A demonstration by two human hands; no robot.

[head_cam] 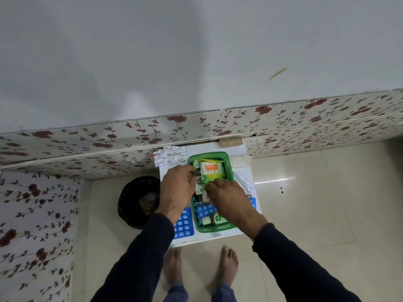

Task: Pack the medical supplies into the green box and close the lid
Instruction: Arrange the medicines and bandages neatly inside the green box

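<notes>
A green box stands open on a small white table, its green lid lying flat behind it. A cotton-swab packet with an orange label rests in the lid. Inside the box I see a blue blister strip and small jars. My left hand and my right hand meet over the box, both pinching a green and white sachet. Another blue blister strip lies left of the box. A silver foil strip lies at the table's back left.
A dark round basket stands on the tiled floor left of the table. A syringe-like white tube lies right of the lid. A tan roll sits against the floral wall panel. My bare feet stand just before the table.
</notes>
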